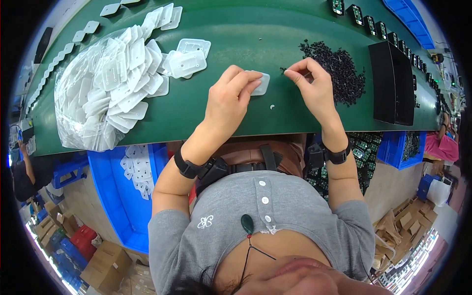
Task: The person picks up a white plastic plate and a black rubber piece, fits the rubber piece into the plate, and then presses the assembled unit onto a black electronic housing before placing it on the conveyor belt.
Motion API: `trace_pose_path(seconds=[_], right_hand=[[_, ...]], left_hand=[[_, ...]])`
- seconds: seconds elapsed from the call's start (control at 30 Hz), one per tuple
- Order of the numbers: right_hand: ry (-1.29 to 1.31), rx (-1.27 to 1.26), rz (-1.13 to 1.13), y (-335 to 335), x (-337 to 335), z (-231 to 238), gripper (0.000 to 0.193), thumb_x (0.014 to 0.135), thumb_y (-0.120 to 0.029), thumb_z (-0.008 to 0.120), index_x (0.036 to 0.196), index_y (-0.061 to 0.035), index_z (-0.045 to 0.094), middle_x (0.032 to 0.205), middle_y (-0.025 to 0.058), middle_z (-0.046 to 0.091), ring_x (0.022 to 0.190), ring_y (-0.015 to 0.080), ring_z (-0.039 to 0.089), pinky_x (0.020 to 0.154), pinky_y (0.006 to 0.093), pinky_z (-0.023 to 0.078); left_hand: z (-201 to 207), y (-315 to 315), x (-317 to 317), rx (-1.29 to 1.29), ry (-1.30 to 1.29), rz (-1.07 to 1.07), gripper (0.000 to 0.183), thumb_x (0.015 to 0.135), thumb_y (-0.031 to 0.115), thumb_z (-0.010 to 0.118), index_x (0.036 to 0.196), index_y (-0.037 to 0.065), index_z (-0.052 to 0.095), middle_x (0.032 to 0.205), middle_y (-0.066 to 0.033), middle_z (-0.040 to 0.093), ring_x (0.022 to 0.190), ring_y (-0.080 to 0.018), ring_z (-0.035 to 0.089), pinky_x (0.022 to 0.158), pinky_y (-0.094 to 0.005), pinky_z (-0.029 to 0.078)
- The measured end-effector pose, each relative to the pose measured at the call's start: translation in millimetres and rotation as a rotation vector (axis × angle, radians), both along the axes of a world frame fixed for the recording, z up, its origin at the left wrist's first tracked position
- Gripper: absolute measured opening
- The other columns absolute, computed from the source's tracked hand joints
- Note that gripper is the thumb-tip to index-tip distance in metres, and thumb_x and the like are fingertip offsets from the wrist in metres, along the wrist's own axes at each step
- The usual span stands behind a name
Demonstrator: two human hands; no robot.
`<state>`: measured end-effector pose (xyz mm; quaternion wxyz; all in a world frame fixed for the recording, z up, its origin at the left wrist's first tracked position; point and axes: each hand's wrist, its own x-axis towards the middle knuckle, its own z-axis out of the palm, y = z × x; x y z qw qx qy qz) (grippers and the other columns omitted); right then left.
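My left hand (pixel 228 98) is closed on a translucent white plastic cover (pixel 263 84), a small rounded plate held low over the green table (pixel 236 34). To its right, my right hand (pixel 317 88) pinches a tiny black part (pixel 283 70) between thumb and forefinger; its exact kind is too small to tell. Right beside that hand spreads a heap of small black parts (pixel 339 73). A small white crescent-shaped bit (pixel 272 106) lies on the table below the cover. Left of my left hand, loose white covers (pixel 189 61) spill from a clear plastic bag (pixel 73 108).
A black open box (pixel 388 83) stands right of the heap. Rows of black housings with green circuit boards (pixel 356 14) line the far right edge; white covers (pixel 78 36) line the far left. Below the table edge are a blue bin (pixel 110 196) and another blue bin (pixel 393 150).
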<state>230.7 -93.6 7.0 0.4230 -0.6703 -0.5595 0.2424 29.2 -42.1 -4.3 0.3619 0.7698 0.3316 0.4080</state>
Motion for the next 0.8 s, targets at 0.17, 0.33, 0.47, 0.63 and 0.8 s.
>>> trace_pose_path(seconds=[0.17, 0.33, 0.47, 0.63, 0.8], right_hand=[[0.341, -0.155, 0.132, -7, -16, 9, 0.01, 0.088, -0.01, 0.071, 0.089, -0.0026, 0.064, 0.079, -0.0029, 0.061, 0.071, 0.0047, 0.055, 0.065, 0.0198, 0.044], [0.541, -0.175, 0.164, -10, -23, 8, 0.01, 0.089, -0.01, 0.07, 0.089, -0.0024, 0.063, 0.082, -0.0023, 0.061, 0.073, 0.0045, 0.054, 0.066, 0.0196, 0.044], [0.388, -0.067, 0.14, -13, -32, 13, 0.01, 0.088, -0.01, 0.07, 0.087, -0.0025, 0.063, 0.081, -0.0025, 0.059, 0.071, 0.0043, 0.052, 0.062, 0.0199, 0.04], [0.06, 0.055, 0.108, -10, -38, 12, 0.011, 0.087, -0.01, 0.07, 0.084, -0.0023, 0.063, 0.078, -0.0031, 0.057, 0.067, 0.0039, 0.047, 0.058, 0.0204, 0.036], [0.188, -0.018, 0.026, -11, -49, 11, 0.012, 0.088, -0.01, 0.07, 0.083, -0.003, 0.062, 0.074, -0.0045, 0.056, 0.064, 0.0025, 0.045, 0.056, 0.0193, 0.035]], left_hand=[[6, -6, 7, -0.039, -0.029, -0.016, 0.013, 0.087, -0.002, 0.064, 0.099, 0.003, 0.069, 0.083, -0.0066, 0.059, 0.055, -0.0121, 0.056, 0.05, -0.025, 0.045], [6, -6, 3, -0.071, -0.039, -0.059, 0.024, 0.089, -0.004, 0.062, 0.112, 0.004, 0.066, 0.089, -0.0066, 0.062, 0.062, -0.0116, 0.06, 0.054, -0.0239, 0.05], [8, -13, 3, -0.442, -0.212, -0.058, 0.027, 0.092, -0.003, 0.059, 0.118, 0.001, 0.06, 0.096, -0.0076, 0.064, 0.073, -0.0124, 0.065, 0.062, -0.0239, 0.054], [0, -14, 0, -0.649, -0.314, -0.098, 0.021, 0.096, -0.001, 0.056, 0.116, -0.007, 0.056, 0.101, -0.0112, 0.065, 0.085, -0.017, 0.068, 0.078, -0.0268, 0.055], [-8, -14, 1, -0.58, -0.432, -0.066, 0.01, 0.091, -0.001, 0.063, 0.1, -0.004, 0.059, 0.093, -0.0094, 0.063, 0.076, -0.0121, 0.064, 0.068, -0.0238, 0.052]])
